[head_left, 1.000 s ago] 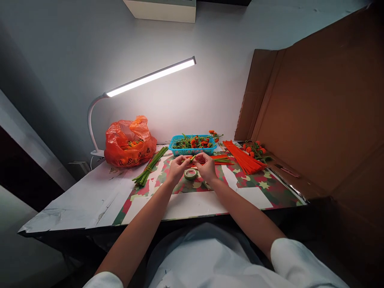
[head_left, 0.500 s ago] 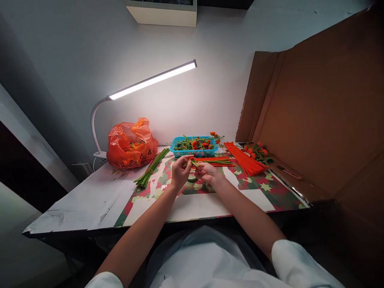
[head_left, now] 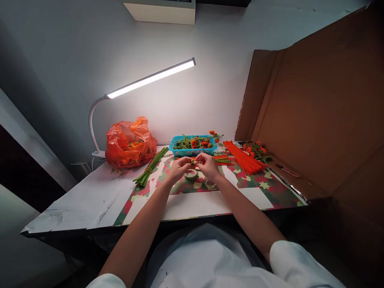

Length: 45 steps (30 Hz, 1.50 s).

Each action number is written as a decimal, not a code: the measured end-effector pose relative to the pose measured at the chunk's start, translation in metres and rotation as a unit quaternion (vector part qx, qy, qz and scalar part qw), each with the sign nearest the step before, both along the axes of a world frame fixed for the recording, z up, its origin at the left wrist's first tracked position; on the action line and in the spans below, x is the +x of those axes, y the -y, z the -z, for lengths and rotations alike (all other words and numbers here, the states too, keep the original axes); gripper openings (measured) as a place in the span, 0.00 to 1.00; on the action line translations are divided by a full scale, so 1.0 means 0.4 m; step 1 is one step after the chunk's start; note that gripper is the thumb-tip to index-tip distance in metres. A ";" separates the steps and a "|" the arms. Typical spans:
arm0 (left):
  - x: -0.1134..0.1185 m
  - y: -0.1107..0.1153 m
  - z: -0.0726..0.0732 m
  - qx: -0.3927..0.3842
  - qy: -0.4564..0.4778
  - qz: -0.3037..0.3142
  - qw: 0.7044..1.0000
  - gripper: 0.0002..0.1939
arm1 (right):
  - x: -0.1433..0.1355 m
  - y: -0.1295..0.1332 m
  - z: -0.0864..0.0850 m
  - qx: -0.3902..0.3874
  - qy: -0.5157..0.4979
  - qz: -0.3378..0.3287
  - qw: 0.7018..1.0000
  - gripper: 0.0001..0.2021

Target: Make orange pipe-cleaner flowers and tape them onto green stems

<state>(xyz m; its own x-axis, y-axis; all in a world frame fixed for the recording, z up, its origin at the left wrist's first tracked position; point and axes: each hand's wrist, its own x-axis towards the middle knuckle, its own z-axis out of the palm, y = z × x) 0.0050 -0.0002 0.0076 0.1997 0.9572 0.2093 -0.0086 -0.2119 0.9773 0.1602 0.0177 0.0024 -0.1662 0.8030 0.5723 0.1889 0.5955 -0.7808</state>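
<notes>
My left hand point(head_left: 180, 169) and my right hand point(head_left: 208, 167) meet above the middle of the table, fingertips pinched close together. Between them is a small green pipe-cleaner piece point(head_left: 192, 162), mostly covered by the fingers; I cannot make out its full shape. Just below the fingertips lies a roll of green tape point(head_left: 191, 175), with a clear tape roll point(head_left: 210, 184) beside it under my right wrist. Behind my right hand, green and orange pipe cleaners point(head_left: 224, 160) lie on the table.
A blue basket point(head_left: 193, 152) of orange flowers stands at the back. Left are a bundle of green pipe cleaners point(head_left: 151, 168), an orange plastic bag point(head_left: 130, 146) and a lit lamp point(head_left: 151, 78). Orange pipe cleaners point(head_left: 244, 159), more flowers point(head_left: 254, 149) and a cardboard wall point(head_left: 324, 108) are right.
My right hand has turned from palm-up to knuckles-up and now pinches near the left fingertips. The orange flower part seen between the hands is hidden now; the tape rolls show more.
</notes>
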 end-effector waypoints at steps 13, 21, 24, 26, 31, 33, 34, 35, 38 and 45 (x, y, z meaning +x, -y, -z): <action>-0.020 0.006 -0.004 -0.088 -0.037 0.082 0.992 0.14 | 0.015 0.009 -0.010 0.003 0.083 -0.025 0.996 0.01; -0.018 -0.002 0.005 -0.109 -0.011 0.071 0.991 0.11 | 0.009 -0.012 0.011 -0.047 0.031 -0.015 0.998 0.04; -0.019 -0.006 0.010 -0.121 0.012 0.089 0.989 0.11 | 0.006 -0.021 0.019 -0.068 0.002 -0.029 0.997 0.05; -0.021 -0.006 0.010 -0.134 0.028 0.108 0.985 0.12 | 0.006 -0.023 0.019 -0.080 -0.013 -0.038 0.996 0.06; -0.026 -0.007 0.006 -0.142 0.066 0.125 0.980 0.14 | 0.009 -0.018 0.010 -0.104 -0.040 -0.054 0.992 0.06; -0.027 -0.008 0.006 -0.148 0.076 0.098 0.981 0.16 | 0.010 -0.017 0.007 -0.113 -0.050 -0.052 0.991 0.06; -0.027 -0.008 0.006 -0.154 0.077 0.079 0.982 0.17 | 0.010 -0.018 0.007 -0.116 -0.056 -0.051 0.990 0.07; -0.027 -0.008 0.006 -0.158 0.075 0.062 0.983 0.18 | 0.010 -0.019 0.007 -0.118 -0.063 -0.051 0.990 0.07; -0.023 -0.004 0.003 -0.135 0.057 0.038 0.989 0.19 | 0.010 -0.023 0.007 -0.118 -0.084 -0.051 0.988 0.09; -0.012 0.001 0.003 -0.044 0.008 -0.016 0.999 0.21 | 0.008 -0.018 0.001 -0.104 -0.096 -0.038 0.989 0.09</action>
